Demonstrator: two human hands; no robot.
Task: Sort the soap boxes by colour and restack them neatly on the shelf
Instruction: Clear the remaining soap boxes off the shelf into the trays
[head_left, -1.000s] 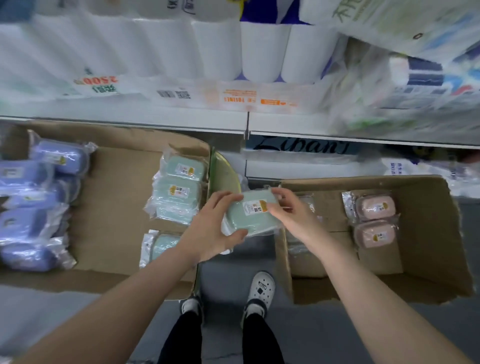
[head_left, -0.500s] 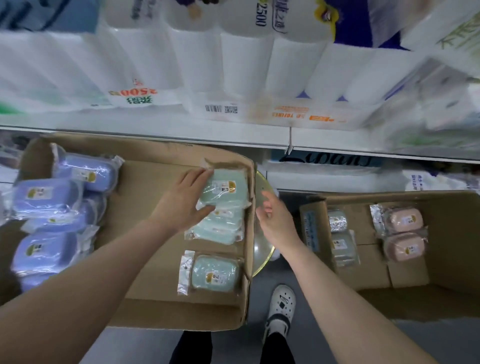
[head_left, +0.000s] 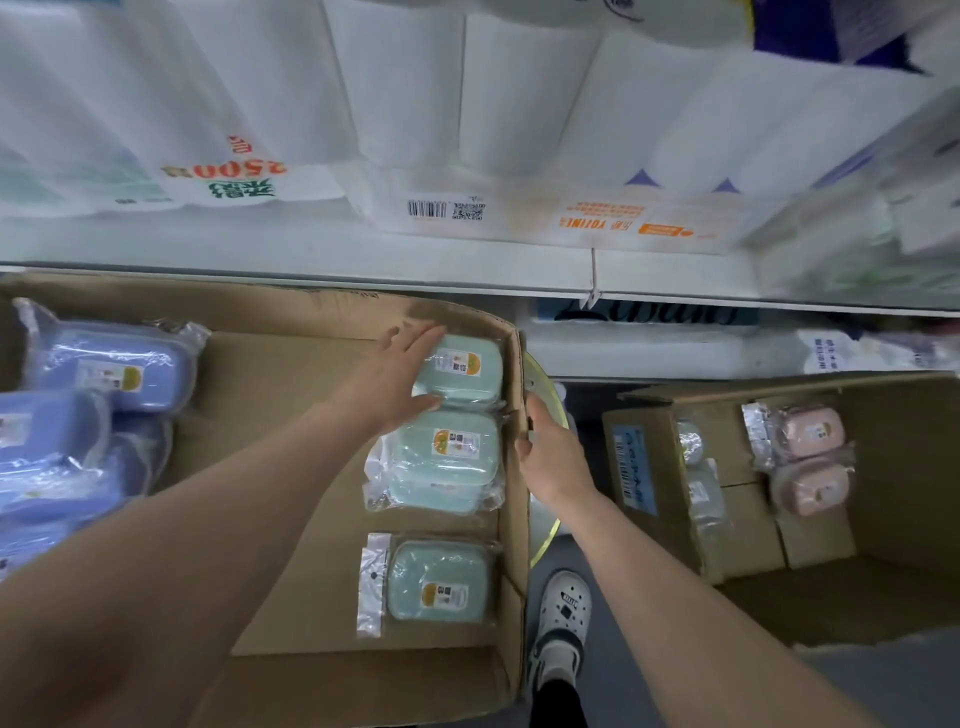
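Observation:
A big cardboard box (head_left: 291, 680) lies open at the left. Blue soap boxes (head_left: 117, 366) in clear wrap fill its left side. Green soap boxes line its right wall: a top green box (head_left: 465, 371), a green stack (head_left: 447, 457) below it and a single green box (head_left: 439, 582) nearest me. My left hand (head_left: 397, 376) rests with straight fingers on the left side of the top green box. My right hand (head_left: 545, 452) grips the box's right wall. A second cardboard box (head_left: 914, 519) at the right holds two pink soap boxes (head_left: 810, 460) and grey ones (head_left: 698, 478).
A white shelf edge (head_left: 467, 273) runs across above the boxes, loaded with packs of toilet paper (head_left: 467, 119). A yellow-green round rim (head_left: 548, 384) shows between the two boxes. My feet in white clogs (head_left: 563, 618) stand on the grey floor.
The green box went from both hands into the left cardboard box at the top of the green row. My right hand let go of it and took hold of the box wall.

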